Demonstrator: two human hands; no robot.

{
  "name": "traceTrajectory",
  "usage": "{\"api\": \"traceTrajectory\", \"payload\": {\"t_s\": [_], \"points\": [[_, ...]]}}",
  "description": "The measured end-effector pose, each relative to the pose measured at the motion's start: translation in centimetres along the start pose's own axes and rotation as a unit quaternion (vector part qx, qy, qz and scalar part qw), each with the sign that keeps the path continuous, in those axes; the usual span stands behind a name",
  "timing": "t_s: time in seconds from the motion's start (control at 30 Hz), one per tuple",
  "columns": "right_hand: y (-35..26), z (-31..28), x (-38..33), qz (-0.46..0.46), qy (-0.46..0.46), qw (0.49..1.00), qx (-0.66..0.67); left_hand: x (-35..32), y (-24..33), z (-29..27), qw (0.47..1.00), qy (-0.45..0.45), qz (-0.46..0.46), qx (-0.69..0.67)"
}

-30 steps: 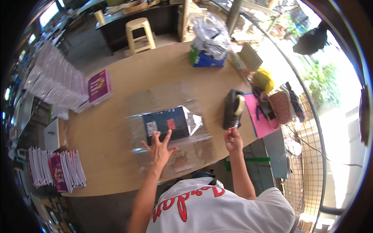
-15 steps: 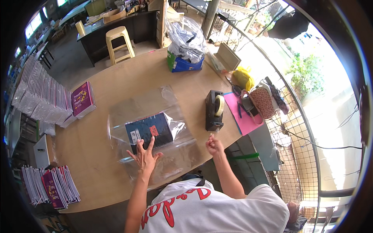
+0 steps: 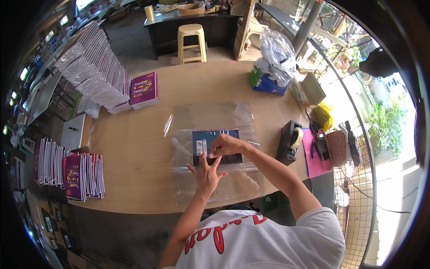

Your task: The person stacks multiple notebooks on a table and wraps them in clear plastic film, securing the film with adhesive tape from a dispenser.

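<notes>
A dark blue spiral-bound notebook [image 3: 232,158] lies on a wide clear plastic sheet [image 3: 210,115], with a fold of plastic along its lower edge. My left hand [image 3: 207,175] rests on the lower part of the cover, fingers spread and pressing down. Over the middle of the cover is my right hand [image 3: 225,145], its fingers pinched together close to the left fingertips. Whatever the pinch holds is too small to make out. To the right stands a black tape dispenser [image 3: 286,145] with a roll of tape.
Tall stacks of spiral-bound books [image 3: 96,67] stand at the left, beside a purple book [image 3: 144,89]. More books [image 3: 83,177] lie at the near left. A bag-filled box [image 3: 268,83] sits at the back right. A pink sheet [image 3: 319,157] with tools and a patterned pouch [image 3: 336,148] lies right.
My right hand has moved left from beside the tape dispenser to over the notebook, still pinched. The left hand stays spread on the cover. The whole view has shifted.
</notes>
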State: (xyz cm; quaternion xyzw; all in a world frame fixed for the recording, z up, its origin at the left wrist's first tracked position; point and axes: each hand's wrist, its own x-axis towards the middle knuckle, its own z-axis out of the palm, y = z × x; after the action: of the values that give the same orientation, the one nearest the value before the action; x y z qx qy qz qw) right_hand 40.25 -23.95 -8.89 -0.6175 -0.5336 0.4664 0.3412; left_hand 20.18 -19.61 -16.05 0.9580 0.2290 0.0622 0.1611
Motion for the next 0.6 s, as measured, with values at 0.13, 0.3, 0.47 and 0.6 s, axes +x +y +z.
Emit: {"api": "traceTrajectory", "payload": {"t_s": [0.13, 0.3, 0.47, 0.6], "points": [[6.8, 2.8, 4.2, 0.069, 0.041, 0.962, -0.262, -0.2, -0.5, 0.5, 1.000, 0.012, 0.003, -0.016], [3.6, 2.8, 3.3, 0.208, 0.073, 0.879, -0.423, 0.0, -1.3, -1.8, 0.998, -0.040, 0.025, -0.050], [5.0, -0.3, 0.1, 0.241, 0.071, 0.864, -0.436, 0.1, -3.9, -0.7, 0.999, -0.001, 0.023, -0.045], [7.3, -2.0, -0.8, 0.168, 0.138, 0.868, -0.447, -2.7, -9.6, -1.7, 0.964, 0.132, -0.232, 0.004]]}}
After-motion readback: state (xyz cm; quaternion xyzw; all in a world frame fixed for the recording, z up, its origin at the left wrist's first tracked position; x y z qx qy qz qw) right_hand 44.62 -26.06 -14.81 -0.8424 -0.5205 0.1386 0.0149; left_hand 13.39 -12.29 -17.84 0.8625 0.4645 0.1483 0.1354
